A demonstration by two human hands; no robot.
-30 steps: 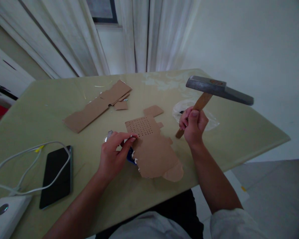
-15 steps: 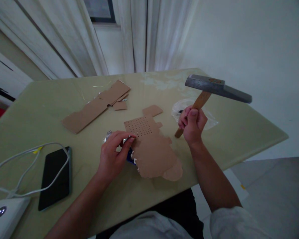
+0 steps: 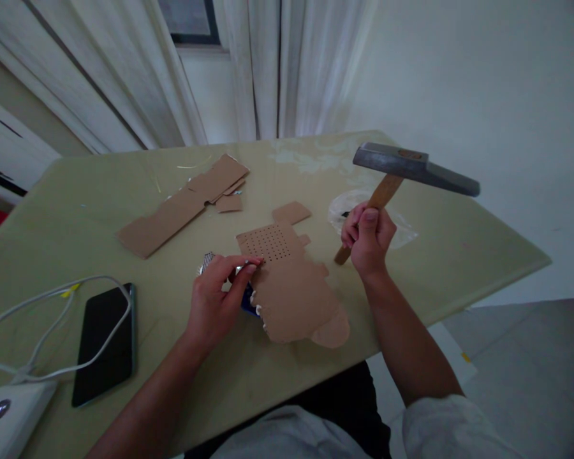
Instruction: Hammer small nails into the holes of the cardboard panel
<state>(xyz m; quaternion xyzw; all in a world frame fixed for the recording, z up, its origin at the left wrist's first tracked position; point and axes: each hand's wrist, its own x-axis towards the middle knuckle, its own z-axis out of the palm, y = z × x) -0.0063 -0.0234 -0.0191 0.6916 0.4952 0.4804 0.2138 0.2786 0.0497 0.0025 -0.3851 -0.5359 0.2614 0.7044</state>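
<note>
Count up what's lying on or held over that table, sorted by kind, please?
Cardboard pieces: 3, namely the perforated cardboard sheet, the long cardboard strip, the small scrap.
Hammers: 1, the hammer in the right hand.
Phones: 1, the black phone.
White cables: 1.
Total: 6.

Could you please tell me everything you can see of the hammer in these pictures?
The hammer has a dark grey metal head, blunt at one end and tapering to a wedge at the other, on a short light wooden handle. The right hand grips the handle, holding it raised above the table, head roughly level.
</note>
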